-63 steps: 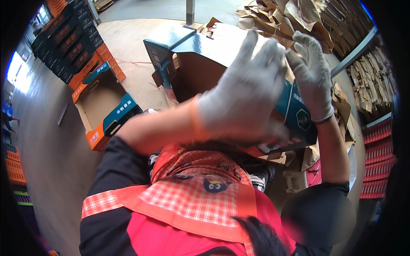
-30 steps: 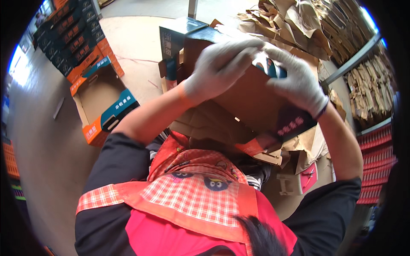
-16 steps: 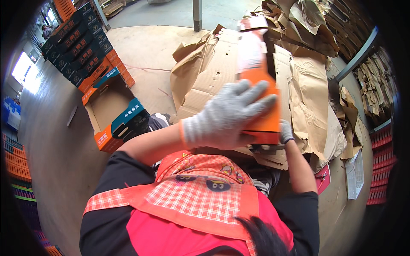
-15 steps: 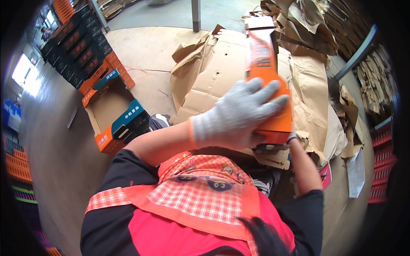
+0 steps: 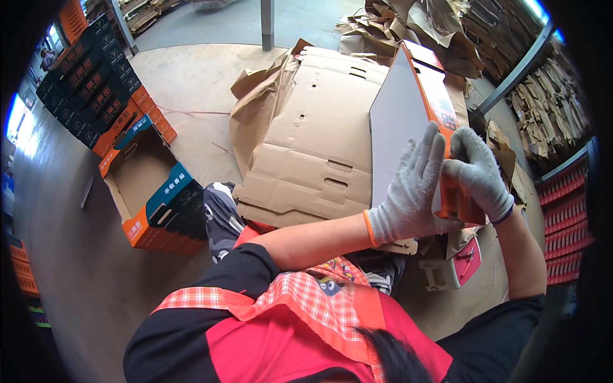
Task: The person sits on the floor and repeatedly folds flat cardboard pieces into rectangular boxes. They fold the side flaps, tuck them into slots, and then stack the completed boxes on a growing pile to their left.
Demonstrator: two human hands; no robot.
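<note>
A cardboard box [image 5: 399, 137] stands on edge to the right of centre, its white panel toward the left and its narrow orange side toward me. My left hand [image 5: 412, 191], in a grey knit glove, lies against the box near its lower corner with fingers stretched along the edge. Around the orange side from the right, my right hand [image 5: 479, 169], also gloved, bends its fingers and grips the box. Beside the box lie flat brown cardboard blanks [image 5: 319, 134], stacked in front of me. The inside of the held box is hidden.
To the left is a stack of orange and teal open trays [image 5: 137, 179], with taller stacked boxes [image 5: 96, 80] behind. Crumpled brown paper [image 5: 255, 115] flanks the blanks. A pink-topped stool [image 5: 468, 262] stands low right; red crates [image 5: 565, 217] line the far right. A metal post [image 5: 267, 25] rises beyond.
The box has turned and shifted right, so its white panel now shows. My left hand has slid off its orange face to the lower edge. My right hand, mostly hidden before, now shows gripping it.
</note>
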